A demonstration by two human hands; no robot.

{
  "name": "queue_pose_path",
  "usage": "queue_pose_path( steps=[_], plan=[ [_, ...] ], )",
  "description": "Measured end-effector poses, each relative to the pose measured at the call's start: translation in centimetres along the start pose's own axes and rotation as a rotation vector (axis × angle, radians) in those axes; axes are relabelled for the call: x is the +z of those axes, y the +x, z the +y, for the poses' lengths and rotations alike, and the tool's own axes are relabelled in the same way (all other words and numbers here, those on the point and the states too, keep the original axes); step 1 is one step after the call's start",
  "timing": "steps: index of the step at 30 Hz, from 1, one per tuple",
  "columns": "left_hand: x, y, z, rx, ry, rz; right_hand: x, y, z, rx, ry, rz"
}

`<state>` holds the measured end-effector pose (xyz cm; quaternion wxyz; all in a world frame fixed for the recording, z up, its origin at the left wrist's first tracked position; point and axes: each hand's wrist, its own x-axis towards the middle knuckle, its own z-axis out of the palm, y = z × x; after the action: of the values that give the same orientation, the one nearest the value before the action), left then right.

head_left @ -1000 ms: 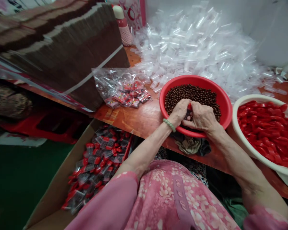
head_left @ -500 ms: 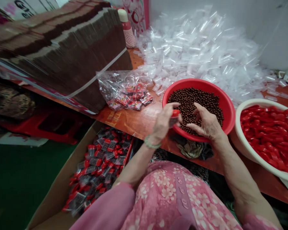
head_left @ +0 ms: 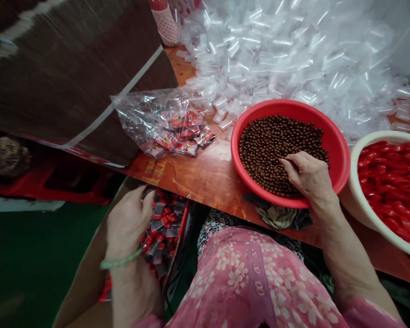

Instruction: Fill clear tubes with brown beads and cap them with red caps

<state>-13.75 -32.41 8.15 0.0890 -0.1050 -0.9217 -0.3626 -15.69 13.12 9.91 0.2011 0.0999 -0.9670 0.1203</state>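
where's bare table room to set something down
The main bare patch of table is between the clear bag and the red bowl, along the front edge. A smaller one lies behind the bag, between brown stack and clear pieces. Crowded: behind the bowl, among those pieces, and right of it, by the white tub.

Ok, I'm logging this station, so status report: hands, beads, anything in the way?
Left hand over carton of red-capped packs, grip unclear. Right hand at brown beads in red basin. Nothing visible between right hand and beads.
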Motion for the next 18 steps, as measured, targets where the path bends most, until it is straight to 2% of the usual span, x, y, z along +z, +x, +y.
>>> queue_pose_path(
  steps=[1,6,8,10,13,18],
  plan=[
    [1.8,2.0,0.8,-0.017,0.032,0.063,0.0,0.0,0.1,0.002,-0.007,-0.002],
    [13.8,15.1,5.5,0.131,-0.064,-0.082,-0.2,-0.2,0.3,0.002,-0.060,0.021],
    [18.0,19.6,6.5,0.151,-0.095,-0.146,-0.2,-0.2,0.3,-0.002,-0.069,0.027],
    [21.0,22.7,6.5,0.105,-0.127,-0.185,-0.2,-0.2,0.4,0.004,-0.062,0.014],
    [23.3,24.2,5.4,0.036,-0.128,-0.201,-0.3,-0.2,0.4,0.027,-0.034,-0.026],
    [24.0,21.9,2.8,0.048,-0.125,-0.213,-0.3,-0.1,0.3,0.028,-0.023,-0.061]
  ],
)
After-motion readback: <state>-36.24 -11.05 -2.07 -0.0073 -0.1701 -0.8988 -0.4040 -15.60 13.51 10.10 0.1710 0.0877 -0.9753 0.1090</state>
